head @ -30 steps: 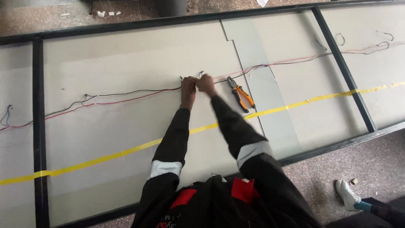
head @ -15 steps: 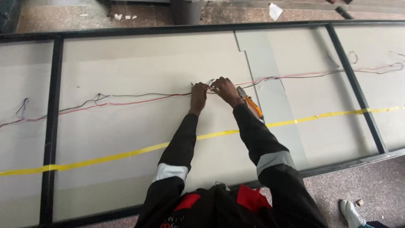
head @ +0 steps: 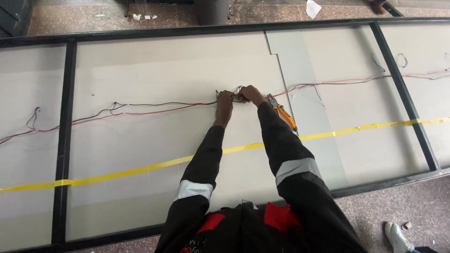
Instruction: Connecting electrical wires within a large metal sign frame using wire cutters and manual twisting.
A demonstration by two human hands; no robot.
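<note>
- Reaching forward at frame centre, left hand [head: 224, 101] and right hand [head: 251, 94] pinch the wires [head: 164, 109] where they join.
- Wires run left to right across the pale panel [head: 154, 65].
- Orange pliers [head: 284, 114] lie just right, pointing upper left.

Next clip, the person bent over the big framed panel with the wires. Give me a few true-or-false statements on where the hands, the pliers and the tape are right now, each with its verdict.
1. Both hands meet at one spot on the wires. True: the left hand and the right hand pinch the red and black wires together.
2. The right hand holds the orange-handled pliers. False: the orange-handled pliers lie on the panel beside the right forearm.
3. A yellow tape strip runs across the panel nearer the person than the wires. True.
4. The wires lie on the stone floor. False: they lie across the pale panel inside its black frame.
</note>
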